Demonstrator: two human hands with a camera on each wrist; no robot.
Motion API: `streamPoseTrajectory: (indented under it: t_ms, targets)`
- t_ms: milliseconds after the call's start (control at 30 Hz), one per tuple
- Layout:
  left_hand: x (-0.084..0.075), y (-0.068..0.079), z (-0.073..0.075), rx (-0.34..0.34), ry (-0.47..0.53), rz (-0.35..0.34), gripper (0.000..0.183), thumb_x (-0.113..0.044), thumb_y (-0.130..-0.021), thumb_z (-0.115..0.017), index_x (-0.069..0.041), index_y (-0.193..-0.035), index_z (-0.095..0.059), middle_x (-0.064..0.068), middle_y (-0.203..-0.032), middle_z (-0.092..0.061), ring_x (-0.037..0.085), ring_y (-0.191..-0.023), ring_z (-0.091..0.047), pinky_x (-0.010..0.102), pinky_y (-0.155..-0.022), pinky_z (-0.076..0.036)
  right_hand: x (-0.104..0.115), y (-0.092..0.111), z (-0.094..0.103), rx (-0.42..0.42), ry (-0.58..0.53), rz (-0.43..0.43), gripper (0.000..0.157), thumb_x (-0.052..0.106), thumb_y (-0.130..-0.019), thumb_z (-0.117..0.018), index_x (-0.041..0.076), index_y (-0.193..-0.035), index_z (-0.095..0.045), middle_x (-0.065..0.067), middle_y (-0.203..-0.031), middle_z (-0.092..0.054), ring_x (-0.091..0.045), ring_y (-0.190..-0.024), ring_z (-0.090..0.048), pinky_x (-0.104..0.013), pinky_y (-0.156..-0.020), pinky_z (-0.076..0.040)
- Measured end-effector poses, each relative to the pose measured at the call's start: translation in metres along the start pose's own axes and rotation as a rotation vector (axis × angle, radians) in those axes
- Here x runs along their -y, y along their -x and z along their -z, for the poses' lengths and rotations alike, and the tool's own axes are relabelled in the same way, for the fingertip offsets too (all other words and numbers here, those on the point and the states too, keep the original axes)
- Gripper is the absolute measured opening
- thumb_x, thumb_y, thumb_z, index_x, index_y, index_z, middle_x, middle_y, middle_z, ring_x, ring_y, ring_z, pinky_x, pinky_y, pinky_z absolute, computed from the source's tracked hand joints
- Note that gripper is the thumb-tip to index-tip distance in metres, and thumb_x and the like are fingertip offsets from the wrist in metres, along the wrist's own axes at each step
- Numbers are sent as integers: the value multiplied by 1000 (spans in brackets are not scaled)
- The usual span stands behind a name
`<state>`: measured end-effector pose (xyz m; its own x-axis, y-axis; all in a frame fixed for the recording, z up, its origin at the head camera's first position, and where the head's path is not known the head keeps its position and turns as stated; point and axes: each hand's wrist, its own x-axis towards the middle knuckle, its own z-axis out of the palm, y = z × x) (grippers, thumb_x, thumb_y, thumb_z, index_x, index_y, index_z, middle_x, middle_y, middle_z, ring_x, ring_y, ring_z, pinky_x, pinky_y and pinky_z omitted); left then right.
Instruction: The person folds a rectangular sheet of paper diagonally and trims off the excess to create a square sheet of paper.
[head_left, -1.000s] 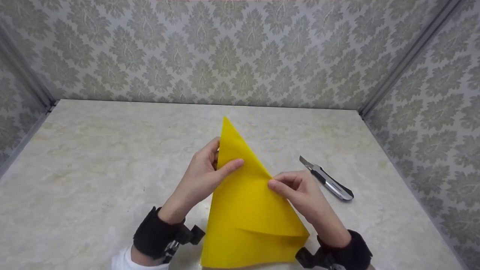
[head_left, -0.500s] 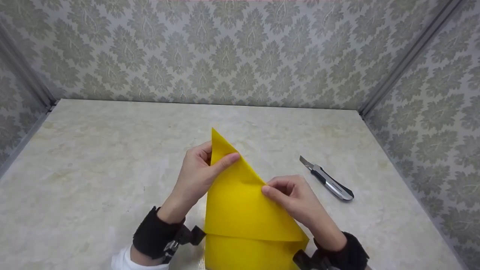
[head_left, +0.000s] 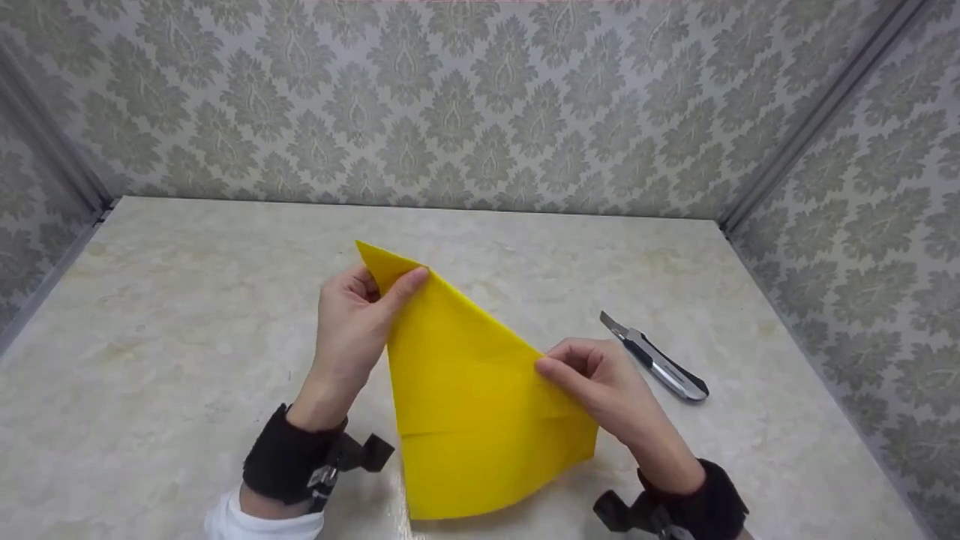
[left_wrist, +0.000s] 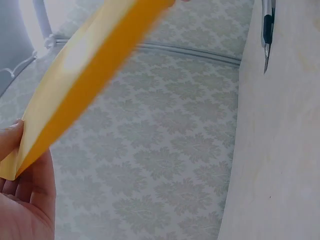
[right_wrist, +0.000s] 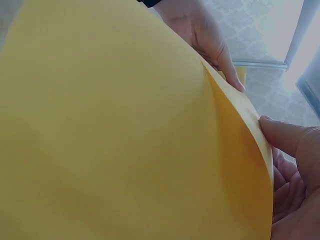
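Note:
Between both hands is a yellow sheet of paper (head_left: 465, 390), folded along a slanting upper right edge and bowed at the bottom. My left hand (head_left: 352, 319) pinches it near the upper left corner, thumb in front and fingers behind. On the right, my right hand (head_left: 604, 386) pinches the slanting folded edge between thumb and fingers. In the right wrist view the paper (right_wrist: 125, 125) fills most of the frame, and its layers gape apart beside the right thumb (right_wrist: 285, 135). The left wrist view shows the folded edge from the side, above the left hand (left_wrist: 35, 200).
A utility knife (head_left: 664, 367) with its blade out lies on the table (head_left: 187, 337), just right of my right hand. Patterned walls (head_left: 480, 105) close off the back and sides. Black straps with small cameras circle both wrists.
My left hand has moved left and up, drawing the paper's top corner leftward. The sheet has turned and its lower flap has shifted. The knife has stayed put.

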<state>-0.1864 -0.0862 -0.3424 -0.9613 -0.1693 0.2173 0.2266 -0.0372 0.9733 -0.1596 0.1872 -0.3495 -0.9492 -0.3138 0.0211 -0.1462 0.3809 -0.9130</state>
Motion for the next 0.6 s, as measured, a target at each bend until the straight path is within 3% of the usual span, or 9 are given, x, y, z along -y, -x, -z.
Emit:
streamPoseTrajectory:
  t_ms: [200, 400, 600]
  targets:
    - [-7, -6, 16, -101, 41, -56, 30, -30, -87, -78, -5, -101, -72, 8, -87, -72, 22, -74, -70, 27, -67, -60, 2, 2, 11, -46, 37, 41, 24, 25, -95, -68, 3, -99, -75, -11, -87, -73, -13, -68, -59, -20, -66, -53]
    - [-12, -7, 23, -167, 81, -74, 28, -27, -86, -78, -4, -101, -73, 7, -88, -74, 22, -77, -72, 27, -70, -61, 2, 1, 22, -133, 13, 12, 20, 19, -94, -69, 0, -96, -75, -2, -81, -74, -15, -71, -63, -21, -72, -54]
    - [-14, -11, 29, -155, 126, -40, 32, -26, -86, -79, -2, -107, -75, 4, -92, -77, 19, -79, -72, 24, -73, -60, -1, -2, 29, -201, -26, -7, 19, 14, -92, -73, -5, -91, -74, 2, -76, -74, -16, -69, -68, -22, -70, -57]
